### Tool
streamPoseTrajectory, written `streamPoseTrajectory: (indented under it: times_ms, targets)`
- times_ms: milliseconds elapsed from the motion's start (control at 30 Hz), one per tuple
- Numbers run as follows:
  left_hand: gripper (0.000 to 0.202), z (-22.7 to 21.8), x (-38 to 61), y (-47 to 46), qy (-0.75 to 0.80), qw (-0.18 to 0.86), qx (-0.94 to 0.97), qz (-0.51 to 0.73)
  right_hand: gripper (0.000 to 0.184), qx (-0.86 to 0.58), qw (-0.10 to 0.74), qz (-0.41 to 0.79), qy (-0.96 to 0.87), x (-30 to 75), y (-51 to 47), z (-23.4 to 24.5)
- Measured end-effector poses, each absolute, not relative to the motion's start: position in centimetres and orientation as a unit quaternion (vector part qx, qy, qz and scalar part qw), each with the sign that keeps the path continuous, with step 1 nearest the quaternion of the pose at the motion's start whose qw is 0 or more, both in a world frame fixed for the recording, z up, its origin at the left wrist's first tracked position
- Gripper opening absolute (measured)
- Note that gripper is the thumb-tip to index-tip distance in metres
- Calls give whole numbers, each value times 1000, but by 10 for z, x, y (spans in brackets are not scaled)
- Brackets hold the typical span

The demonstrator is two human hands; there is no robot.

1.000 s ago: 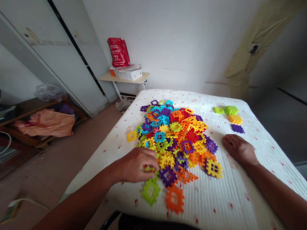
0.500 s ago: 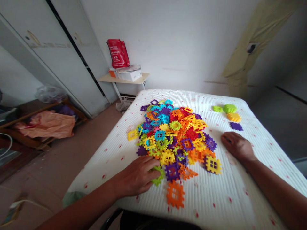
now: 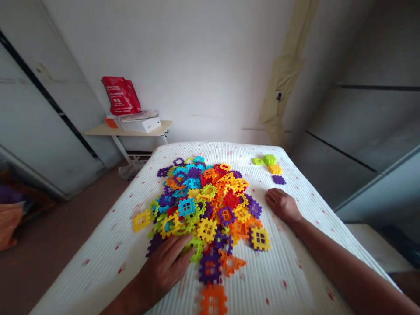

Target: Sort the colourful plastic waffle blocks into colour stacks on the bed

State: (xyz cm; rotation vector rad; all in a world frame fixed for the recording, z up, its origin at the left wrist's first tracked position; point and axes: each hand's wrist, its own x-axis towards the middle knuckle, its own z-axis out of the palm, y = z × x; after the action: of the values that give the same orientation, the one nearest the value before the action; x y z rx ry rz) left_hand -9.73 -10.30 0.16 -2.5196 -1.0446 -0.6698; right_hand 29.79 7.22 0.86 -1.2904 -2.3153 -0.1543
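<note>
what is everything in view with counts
Cover: one, white with red spots, centre
Heap: many toy pieces, mixed colours, on cover
Set-apart pieces or stacks: four, two green, one yellow, one purple, far right
Side table: one, pale, back left
Bag: one, red, on side table
Box: one, white, on side table
Plastic bag: one, clear, below side table
Tape: one strip, tan, back right
Cabinet: one, grey, left
Orange bundle: one, orange, left edge
Left grip: one, bare, at heap's near edge
Right grip: one, bare, right of heap
</note>
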Motion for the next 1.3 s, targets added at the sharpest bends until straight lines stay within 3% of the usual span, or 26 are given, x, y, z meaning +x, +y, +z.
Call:
streamPoseTrajectory:
  times_ms: [167, 300, 467, 567, 700, 1067, 1300]
  targets:
    - [26, 12, -83, -81, -357, 185, -881, -250, 27, -476, 247, -53, -842, 296, 71, 10]
    - [26, 31, -65, -70, -391, 136, -860, -298, 26, -473, 243, -54, -845, 295, 71, 11]
    - [23, 63, -46, -50, -498, -99, -751, -422, 25, -473, 245, -46, -845, 296, 71, 10]
    - [35, 76, -41, -26, -572, -252, -626, -466, 27, -474, 247, -43, -844, 297, 72, 8]
    - [44, 79, -39, 13, -595, -330, -549, -486, 27, -478, 243, -40, -843, 297, 72, 8]
    - [28, 73, -29, 82, -599, -207, -684, -361, 28, -479, 243, -45, -843, 296, 72, 8]
    - [34, 78, -20, 91, -612, -201, -689, -333, 28, -482, 234, -52, -843, 295, 73, 9]
